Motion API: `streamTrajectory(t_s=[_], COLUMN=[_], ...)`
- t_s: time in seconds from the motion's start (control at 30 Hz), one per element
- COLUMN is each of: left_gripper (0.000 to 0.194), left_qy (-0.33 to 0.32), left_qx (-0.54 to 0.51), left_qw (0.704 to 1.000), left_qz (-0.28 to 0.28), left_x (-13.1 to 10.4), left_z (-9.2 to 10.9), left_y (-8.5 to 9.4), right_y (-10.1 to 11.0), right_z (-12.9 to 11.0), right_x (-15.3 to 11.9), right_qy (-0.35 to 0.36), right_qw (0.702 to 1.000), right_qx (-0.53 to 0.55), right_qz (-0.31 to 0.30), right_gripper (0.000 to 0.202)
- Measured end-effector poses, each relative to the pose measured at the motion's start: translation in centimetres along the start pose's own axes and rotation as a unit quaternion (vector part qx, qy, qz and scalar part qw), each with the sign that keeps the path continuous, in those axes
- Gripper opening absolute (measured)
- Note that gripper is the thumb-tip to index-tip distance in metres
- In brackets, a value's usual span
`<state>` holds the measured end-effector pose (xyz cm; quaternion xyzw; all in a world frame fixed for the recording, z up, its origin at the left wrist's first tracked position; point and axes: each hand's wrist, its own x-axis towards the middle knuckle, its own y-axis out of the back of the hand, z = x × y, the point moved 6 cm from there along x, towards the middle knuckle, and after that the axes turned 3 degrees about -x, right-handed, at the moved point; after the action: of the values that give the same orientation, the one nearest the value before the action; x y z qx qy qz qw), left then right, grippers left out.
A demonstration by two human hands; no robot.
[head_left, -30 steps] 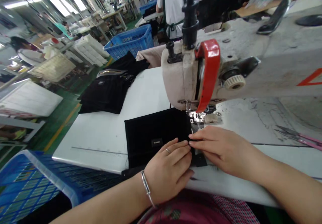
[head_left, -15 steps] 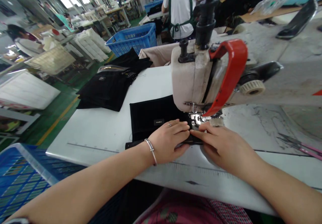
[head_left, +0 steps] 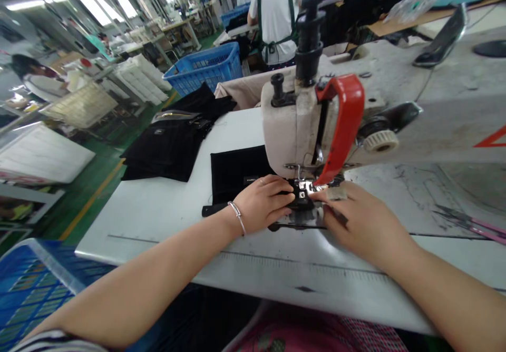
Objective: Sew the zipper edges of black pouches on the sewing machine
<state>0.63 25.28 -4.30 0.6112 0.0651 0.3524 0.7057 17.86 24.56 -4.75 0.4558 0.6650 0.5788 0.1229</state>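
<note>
A black fabric piece point(head_left: 229, 172) with a small label lies on the white table, its right end under the needle area of a sewing machine point(head_left: 282, 136). My left hand point(head_left: 263, 204), with a silver bangle at the wrist, rests on the fabric, fingers extended and pressing it flat. Right of the presser foot point(head_left: 303, 186), my right hand point(head_left: 359, 220) touches the fabric's edge with its index finger; the other fingers are bent and partly hidden behind the machine parts.
Stacked black pieces point(head_left: 162, 146) lie at the table's left. Pink-handled scissors point(head_left: 474, 223) rest on the right. Blue baskets stand beyond the table point(head_left: 209, 67) and at the lower left point(head_left: 31, 289). A person in a green-strapped apron point(head_left: 279, 20) is behind the machine.
The black fabric and my left hand have shifted slightly away from the table's front edge. More of the metal plate shows below the presser foot. My right hand is now beside the foot's right side.
</note>
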Motion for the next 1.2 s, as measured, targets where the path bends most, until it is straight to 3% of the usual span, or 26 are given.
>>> streamTrajectory(t_s=[0.13, 0.27, 0.4, 0.53, 0.8, 1.2], left_gripper=[0.02, 0.013, 0.013, 0.011, 0.008, 0.006], left_qy=[0.004, 0.027, 0.086, 0.124, 0.111, 0.142], left_qx=[-0.037, -0.078, -0.095, -0.113, -0.091, -0.069], left_qw=[0.999, 0.995, 0.988, 0.98, 0.983, 0.981], left_qz=[0.024, 0.048, 0.088, 0.107, 0.11, 0.112], left_x=[-0.4, -0.1, 0.1, 0.0, 0.5, 1.5], left_z=[-1.5, -0.3, 1.4, 1.5, 0.8, -1.3], left_y=[1.0, 0.8, 0.0, -0.3, -0.5, -1.0], right_y=[0.9, 0.8, 0.2, -0.7, -0.8, -1.4], right_z=[1.4, 1.7, 0.2, -0.8, -0.6, 0.2], right_x=[0.4, 0.5, 0.2, -0.2, 0.0, 0.4], right_qy=[-0.031, -0.036, 0.017, 0.062, 0.062, 0.027], right_qw=[0.998, 0.992, 1.0, 0.997, 0.997, 1.0], right_qx=[-0.058, -0.122, -0.015, 0.045, 0.042, -0.01], right_qz=[0.026, 0.01, 0.014, -0.005, 0.011, 0.004], right_gripper=[0.02, 0.037, 0.017, 0.02, 0.02, 0.024])
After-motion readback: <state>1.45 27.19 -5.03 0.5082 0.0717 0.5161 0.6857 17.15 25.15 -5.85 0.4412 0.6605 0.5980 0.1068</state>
